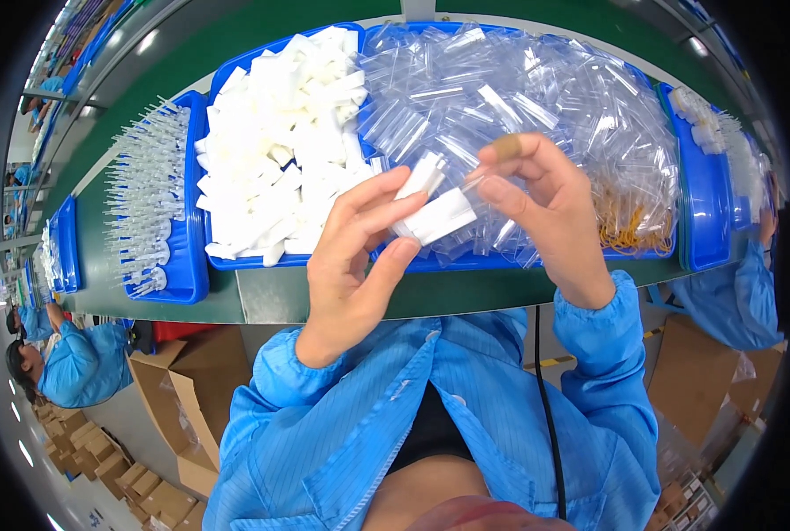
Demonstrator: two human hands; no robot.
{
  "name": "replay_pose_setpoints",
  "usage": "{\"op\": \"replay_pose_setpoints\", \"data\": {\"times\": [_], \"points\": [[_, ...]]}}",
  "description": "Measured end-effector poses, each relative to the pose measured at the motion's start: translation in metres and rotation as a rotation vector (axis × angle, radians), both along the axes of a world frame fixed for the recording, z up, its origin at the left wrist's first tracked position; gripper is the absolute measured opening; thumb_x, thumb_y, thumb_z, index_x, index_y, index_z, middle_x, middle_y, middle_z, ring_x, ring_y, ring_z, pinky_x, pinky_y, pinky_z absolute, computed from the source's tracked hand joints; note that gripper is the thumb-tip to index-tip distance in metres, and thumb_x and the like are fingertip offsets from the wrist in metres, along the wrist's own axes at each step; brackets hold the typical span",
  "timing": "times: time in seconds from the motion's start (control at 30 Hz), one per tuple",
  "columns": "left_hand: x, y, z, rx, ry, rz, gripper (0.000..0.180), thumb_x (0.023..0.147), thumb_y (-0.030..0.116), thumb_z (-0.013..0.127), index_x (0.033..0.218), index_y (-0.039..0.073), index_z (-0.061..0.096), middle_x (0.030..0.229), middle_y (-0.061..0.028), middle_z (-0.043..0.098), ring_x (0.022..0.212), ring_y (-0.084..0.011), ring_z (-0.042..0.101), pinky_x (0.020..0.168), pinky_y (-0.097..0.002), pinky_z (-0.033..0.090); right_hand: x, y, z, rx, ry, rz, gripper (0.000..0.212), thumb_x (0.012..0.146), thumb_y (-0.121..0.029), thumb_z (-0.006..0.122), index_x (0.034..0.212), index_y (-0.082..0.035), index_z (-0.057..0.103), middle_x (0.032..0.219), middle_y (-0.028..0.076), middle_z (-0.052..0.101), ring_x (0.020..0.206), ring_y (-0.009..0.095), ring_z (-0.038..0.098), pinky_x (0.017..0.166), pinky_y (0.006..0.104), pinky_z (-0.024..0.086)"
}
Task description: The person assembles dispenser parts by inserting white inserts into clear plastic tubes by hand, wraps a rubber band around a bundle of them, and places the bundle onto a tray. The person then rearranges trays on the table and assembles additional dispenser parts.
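Note:
Over the front of the clear sleeve tray, my left hand [355,257] is closed around two small white rectangular pieces. The nearer white piece [446,217] lies slanted between thumb and fingers; the other white piece [423,175] points up and away, with a shiny, clear-looking surface. My right hand [550,199] is bent in a pinch at a clear plastic sleeve [473,180] beside the white pieces, its edges hard to make out. A tan cover [507,148] wraps the right index fingertip. Behind both hands lies a heap of clear plastic sleeves [510,106].
A blue tray [227,263] holds heaped white pieces [280,133]. Further left, another blue tray [187,257] carries clear-and-white plastic parts [142,195]. Yellow rubber bands [634,226] lie front right, beside a further blue tray [705,199]. Cardboard boxes [200,380] and co-workers [85,363] flank the bench.

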State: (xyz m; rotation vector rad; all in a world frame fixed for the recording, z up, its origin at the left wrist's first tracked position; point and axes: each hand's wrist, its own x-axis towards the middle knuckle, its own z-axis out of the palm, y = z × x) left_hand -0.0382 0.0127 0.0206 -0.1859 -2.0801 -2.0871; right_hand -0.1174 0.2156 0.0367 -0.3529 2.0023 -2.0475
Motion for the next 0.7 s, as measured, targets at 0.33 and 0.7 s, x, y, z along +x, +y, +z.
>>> {"op": "replay_pose_setpoints", "data": {"times": [0.33,0.7], "points": [[0.007,-0.009,-0.018,0.114,0.102,-0.137,0.039,0.081,-0.003,0.076,0.118,-0.003,0.064,0.133,-0.0186,0.052,0.123,-0.0282,0.056,0.097,-0.0362,0.054,-0.006,0.007,0.002,0.065,0.096,0.227,0.031,0.083,-0.017,0.079,0.101,-0.003,0.058,0.094,0.006,0.067,0.095,0.012,0.063,0.083,0.0269,0.049],[0.006,-0.021,-0.025,0.021,0.185,-0.147,0.040,0.075,0.001,0.082,0.112,-0.002,0.067,0.127,-0.0175,0.056,0.120,-0.0299,0.059,0.098,-0.0386,0.052,-0.006,-0.002,0.005,0.032,0.103,0.344,0.033,0.081,-0.016,0.082,0.099,-0.001,0.059,0.096,0.006,0.063,0.096,0.015,0.064,0.084,0.0299,0.049]]}}
